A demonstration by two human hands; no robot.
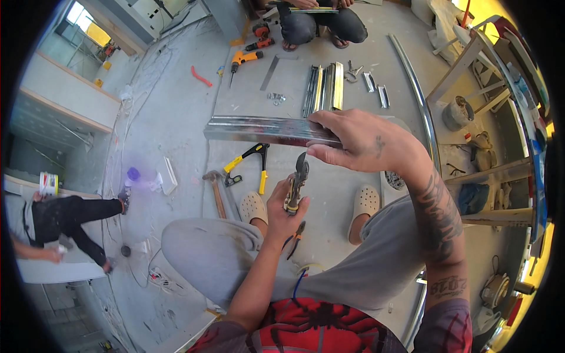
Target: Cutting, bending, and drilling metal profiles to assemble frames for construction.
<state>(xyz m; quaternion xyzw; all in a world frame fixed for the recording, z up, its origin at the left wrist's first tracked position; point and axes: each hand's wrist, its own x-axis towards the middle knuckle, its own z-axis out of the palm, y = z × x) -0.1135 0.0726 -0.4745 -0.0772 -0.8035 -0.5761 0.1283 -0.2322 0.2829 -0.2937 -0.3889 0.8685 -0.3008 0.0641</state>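
Note:
My right hand (371, 144) grips the right end of a shiny metal channel (253, 130), thumb below and fingers above. The channel lies crosswise in front of me, its left end reaching past the tools on the floor. In my left hand (285, 213) is a pair of tin snips (299, 176), jaws pointing up toward the channel but apart from it. My fingers are wrapped round the snips' handles, which they mostly hide. Below the channel lie a yellow-and-black hand tool (262, 165) and a hammer (216, 197). Pliers (296, 240) rest between my feet.
Cut channel pieces (323, 88), locking clamps (353, 72), screws (276, 98) and an orange drill (243, 57) lie ahead. A long metal profile (415, 82) runs along the right, beside a cluttered wooden rack (497, 217). One person (321, 26) crouches ahead; another (70, 215) is at left.

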